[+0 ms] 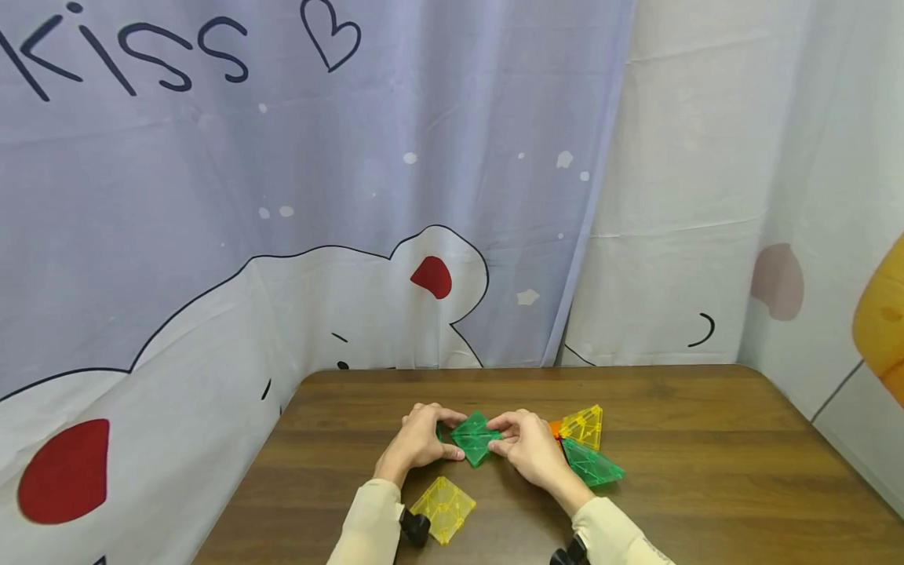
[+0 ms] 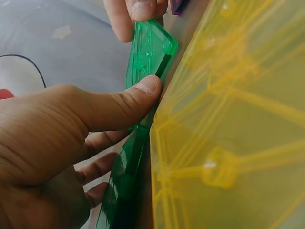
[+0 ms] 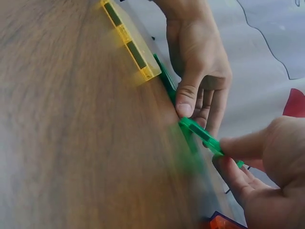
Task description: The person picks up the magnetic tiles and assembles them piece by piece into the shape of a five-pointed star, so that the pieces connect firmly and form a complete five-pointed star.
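Over the table's middle, a translucent green magnetic tile (image 1: 475, 438) spans the gap between both hands, tilted in the right wrist view. My right hand (image 1: 531, 446) pinches its right corner between thumb and fingers. At its left edge my left hand (image 1: 418, 439) holds on with the thumb, the fingers curving behind. Another green tile (image 2: 125, 181) lies under the left hand's fingers in the left wrist view; whether the two green tiles touch is hard to tell. Closer to me, beside the left wrist, lies a yellow tile (image 1: 443, 510).
Right of the right hand, a yellow tile (image 1: 583, 426), a green tile (image 1: 592, 463) and an orange piece (image 1: 555, 428) sit close together, partly hidden by that hand. The wooden table (image 1: 706, 439) ends at a printed curtain (image 1: 424, 196) behind.
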Demonstrator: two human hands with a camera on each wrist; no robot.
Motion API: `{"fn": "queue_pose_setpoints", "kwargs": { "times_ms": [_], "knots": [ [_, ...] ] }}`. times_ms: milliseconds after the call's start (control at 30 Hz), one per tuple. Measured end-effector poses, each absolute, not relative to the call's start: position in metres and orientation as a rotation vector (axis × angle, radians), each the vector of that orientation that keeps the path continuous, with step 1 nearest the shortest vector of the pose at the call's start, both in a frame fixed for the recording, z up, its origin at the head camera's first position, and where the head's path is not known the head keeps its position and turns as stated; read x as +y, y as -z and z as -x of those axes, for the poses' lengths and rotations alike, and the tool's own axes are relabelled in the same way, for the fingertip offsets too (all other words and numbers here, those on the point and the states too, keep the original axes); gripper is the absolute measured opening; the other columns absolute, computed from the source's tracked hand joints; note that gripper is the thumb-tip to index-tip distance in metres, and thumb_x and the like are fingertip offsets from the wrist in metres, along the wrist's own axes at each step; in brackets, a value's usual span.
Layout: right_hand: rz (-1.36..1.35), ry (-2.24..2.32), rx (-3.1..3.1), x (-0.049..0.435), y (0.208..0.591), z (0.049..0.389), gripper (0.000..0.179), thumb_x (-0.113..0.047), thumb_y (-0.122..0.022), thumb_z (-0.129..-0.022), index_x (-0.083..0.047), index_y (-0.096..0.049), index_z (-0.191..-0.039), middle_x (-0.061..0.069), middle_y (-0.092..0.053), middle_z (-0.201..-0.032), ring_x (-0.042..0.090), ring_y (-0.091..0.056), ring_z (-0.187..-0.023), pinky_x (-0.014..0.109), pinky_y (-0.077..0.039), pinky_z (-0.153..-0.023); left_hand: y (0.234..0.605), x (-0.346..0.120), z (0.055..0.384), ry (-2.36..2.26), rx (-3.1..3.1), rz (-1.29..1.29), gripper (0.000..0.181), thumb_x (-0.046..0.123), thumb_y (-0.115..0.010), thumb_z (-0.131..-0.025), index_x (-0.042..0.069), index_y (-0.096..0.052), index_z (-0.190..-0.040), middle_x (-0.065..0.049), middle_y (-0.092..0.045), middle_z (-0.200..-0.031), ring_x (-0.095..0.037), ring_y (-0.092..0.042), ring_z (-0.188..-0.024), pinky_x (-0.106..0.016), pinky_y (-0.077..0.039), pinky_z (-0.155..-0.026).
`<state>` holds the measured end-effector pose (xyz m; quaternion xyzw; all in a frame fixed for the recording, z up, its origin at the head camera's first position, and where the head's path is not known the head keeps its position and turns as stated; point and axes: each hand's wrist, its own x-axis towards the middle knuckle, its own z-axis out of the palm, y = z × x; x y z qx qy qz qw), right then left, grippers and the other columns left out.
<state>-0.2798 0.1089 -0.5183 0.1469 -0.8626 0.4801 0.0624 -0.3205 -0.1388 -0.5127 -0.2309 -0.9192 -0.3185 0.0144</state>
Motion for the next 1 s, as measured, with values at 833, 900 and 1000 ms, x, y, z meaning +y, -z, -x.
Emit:
{"fn": "queue_pose_setpoints", "kwargs": {
  "times_ms": [833, 900, 1000],
  "knots": [
    [-0.182, -1.863, -2.423, 0.117, 0.511, 0.28, 0.021, -0.002, -0.086, -0.095, -0.007, -0.086, -0.115, 0.009, -0.085, -0.098, 0.017, -0.078, -0.092, 0.023, -0.058, -0.077, 0.515, -0.131, 0.323, 1.521, -2.647, 0.573, 0.016, 0.011, -0.092, -0.092, 0.019, -0.089, -0.106, -0.003, -0.081, -0.119, -0.021, -0.08, -0.105, -0.036, -0.066, -0.085],
    [-0.175, -1.818, -2.448, 0.117, 0.512, 0.28, 0.02, -0.003, -0.086, -0.095, -0.009, -0.087, -0.113, 0.007, -0.085, -0.097, 0.015, -0.078, -0.091, 0.023, -0.058, -0.076, 0.515, -0.131, 0.323, 1.512, -2.628, 0.536, 0.015, 0.012, -0.093, -0.092, 0.019, -0.09, -0.105, -0.004, -0.083, -0.115, -0.021, -0.081, -0.102, -0.036, -0.066, -0.085],
    [-0.16, -1.777, -2.472, 0.115, 0.514, 0.28, 0.019, -0.002, -0.086, -0.094, -0.01, -0.087, -0.112, 0.005, -0.085, -0.095, 0.013, -0.077, -0.087, 0.023, -0.057, -0.073, 0.515, -0.131, 0.324, 1.489, -2.603, 0.499, 0.013, 0.014, -0.093, -0.091, 0.019, -0.091, -0.103, -0.002, -0.085, -0.108, -0.017, -0.081, -0.098, -0.035, -0.066, -0.085]
  ]
}}
